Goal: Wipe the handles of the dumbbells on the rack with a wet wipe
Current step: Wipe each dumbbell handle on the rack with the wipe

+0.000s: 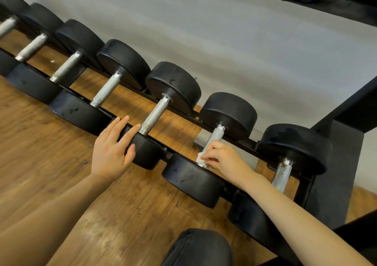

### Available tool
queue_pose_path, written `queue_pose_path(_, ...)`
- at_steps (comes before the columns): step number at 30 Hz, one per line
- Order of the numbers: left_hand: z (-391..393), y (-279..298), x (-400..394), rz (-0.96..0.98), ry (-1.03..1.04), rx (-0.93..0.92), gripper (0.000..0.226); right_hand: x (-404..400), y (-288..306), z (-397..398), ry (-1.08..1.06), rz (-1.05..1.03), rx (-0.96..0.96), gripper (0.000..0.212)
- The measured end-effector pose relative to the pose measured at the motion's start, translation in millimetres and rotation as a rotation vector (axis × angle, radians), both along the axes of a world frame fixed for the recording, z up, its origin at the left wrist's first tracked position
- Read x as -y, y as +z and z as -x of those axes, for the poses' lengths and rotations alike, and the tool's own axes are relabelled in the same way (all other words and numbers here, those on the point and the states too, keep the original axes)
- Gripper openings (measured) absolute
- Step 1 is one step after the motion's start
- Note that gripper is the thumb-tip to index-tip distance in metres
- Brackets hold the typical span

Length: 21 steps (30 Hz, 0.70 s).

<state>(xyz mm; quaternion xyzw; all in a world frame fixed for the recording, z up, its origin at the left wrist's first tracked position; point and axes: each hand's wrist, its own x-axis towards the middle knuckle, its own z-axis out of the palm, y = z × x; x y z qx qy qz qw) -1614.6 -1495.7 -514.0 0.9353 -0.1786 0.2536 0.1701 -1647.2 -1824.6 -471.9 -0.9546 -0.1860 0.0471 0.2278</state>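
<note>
Several black dumbbells with knurled silver handles lie side by side on a low black rack point(184, 113). My right hand point(224, 159) grips a white wet wipe point(201, 155) wrapped round the near end of one dumbbell handle point(216, 136), second from the right. My left hand point(114, 149) rests with straight fingers on the near black head point(146, 153) of the neighbouring dumbbell, beside its bare handle point(156, 113). The rightmost handle point(282, 173) shows brown specks near its top.
The rack stands on a wooden floor point(61, 163) against a grey wall point(224, 41). A black upright of the rack frame point(336, 173) rises at the right. My knee in dark cloth point(200, 247) shows at the bottom centre.
</note>
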Motion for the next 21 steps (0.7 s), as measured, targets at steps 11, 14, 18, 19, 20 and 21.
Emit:
queue_pose_path(11, 6, 7, 2, -0.049, 0.039, -0.032, 0.049, 1, -4, -7, 0.081, -0.003, -0.005, 0.017)
queue_pose_path(14, 7, 8, 3, -0.059, 0.049, -0.042, 0.050, 4, -3, -5, 0.043, -0.004, 0.011, 0.024)
queue_pose_path(18, 7, 8, 4, -0.053, 0.042, -0.047, 0.049, 1, -10, 1, 0.075, -0.086, 0.032, 0.028)
queue_pose_path(19, 6, 8, 4, -0.055, 0.039, -0.047, 0.050, 1, -11, 2, 0.080, -0.093, 0.020, 0.030)
queue_pose_path(20, 6, 8, 3, -0.056, 0.039, -0.050, 0.050, 1, -11, 2, 0.080, -0.094, 0.021, 0.031)
queue_pose_path(21, 6, 8, 3, -0.056, 0.041, -0.053, 0.050, 2, -11, 0, 0.075, -0.096, 0.033, 0.031)
